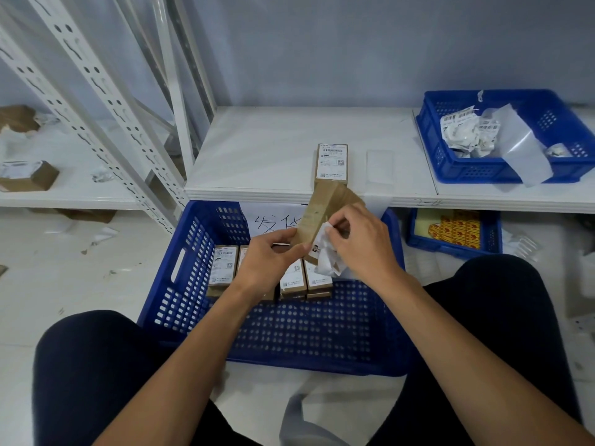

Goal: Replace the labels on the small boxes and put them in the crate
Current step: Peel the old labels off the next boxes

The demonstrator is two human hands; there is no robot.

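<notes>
The small cardboard box [325, 210] is held in the air between both hands, above the far half of the blue crate [180, 284]. Its long axis is tilted, with the low end near and left and the high end far and right, towards the shelf [273, 149].

The left hand [270, 255] grips the low near end, fingers curled round it. The right hand [360, 243] is on the box's right side and pinches a crumpled white label [325, 255] that is partly lifted off the box face.

Judging by this, the peel runs along the long axis, with the left hand as the anchor. The bin of crumpled labels [467, 169] stands far right on the shelf, on the right hand's side, so that hand is the nearer one to drop the scrap there.

A row of labelled boxes [223, 265] already lies in the crate, directly under the hands.
</notes>
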